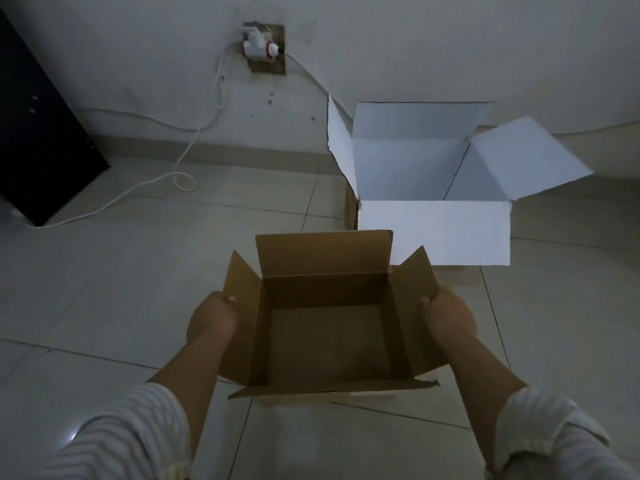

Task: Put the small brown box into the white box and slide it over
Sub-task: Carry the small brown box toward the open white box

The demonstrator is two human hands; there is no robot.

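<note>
The small brown box (329,327) is open and empty, its flaps spread outward. It is held between both hands in front of me, above the tiled floor. My left hand (211,318) grips its left side under the flap. My right hand (450,315) grips its right side. The white box (433,233) stands on the floor beyond and to the right, against the wall. It is open with its flaps up, and its inside looks empty. The brown box's far flap overlaps the white box's near left corner in view.
A wall socket with a white plug (259,48) sits on the wall; its white cable (180,178) trails over the floor at the left. A black panel (41,133) leans at the far left. Pale floor tiles (138,271) surround both boxes.
</note>
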